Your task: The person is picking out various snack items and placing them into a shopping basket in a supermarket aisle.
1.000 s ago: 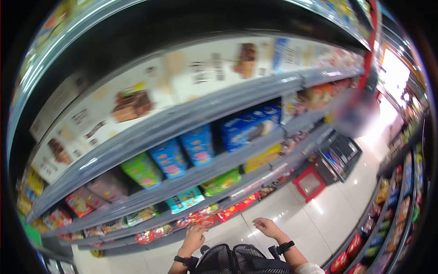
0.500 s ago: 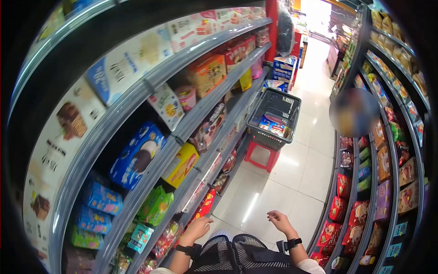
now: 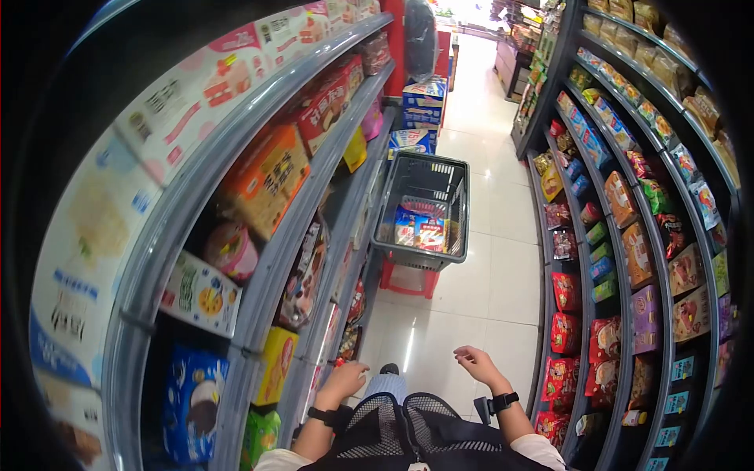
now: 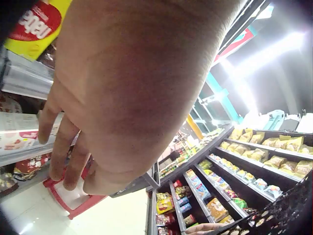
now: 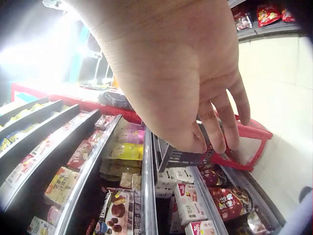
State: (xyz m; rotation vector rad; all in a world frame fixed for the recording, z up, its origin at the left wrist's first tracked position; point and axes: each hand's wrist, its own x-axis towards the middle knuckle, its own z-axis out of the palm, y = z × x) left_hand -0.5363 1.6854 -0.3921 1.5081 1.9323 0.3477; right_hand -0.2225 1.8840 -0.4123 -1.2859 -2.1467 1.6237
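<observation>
My left hand (image 3: 345,380) hangs low beside the left shelves, holding nothing; its fingers are loosely bent in the left wrist view. My right hand (image 3: 481,367) is over the aisle floor, fingers relaxed, with nothing in it. Ahead of both hands a dark grey shopping basket (image 3: 421,255) sits on a red stool (image 3: 408,280). Inside the basket lie blue and red packages (image 3: 422,232). Nearest the left hand on the shelf is a yellow box (image 3: 275,366), with a blue cookie package (image 3: 195,400) farther left.
Shelves (image 3: 259,196) of boxed snacks curve along the left, and shelves (image 3: 616,259) of bagged snacks line the right. Between them runs the pale tiled floor (image 3: 503,275). Blue and white cartons (image 3: 425,98) are stacked beyond the basket.
The head view has swung right, from facing the left shelves to looking down the aisle. The basket has shifted to the middle of the view and looks larger. Both hands stay empty.
</observation>
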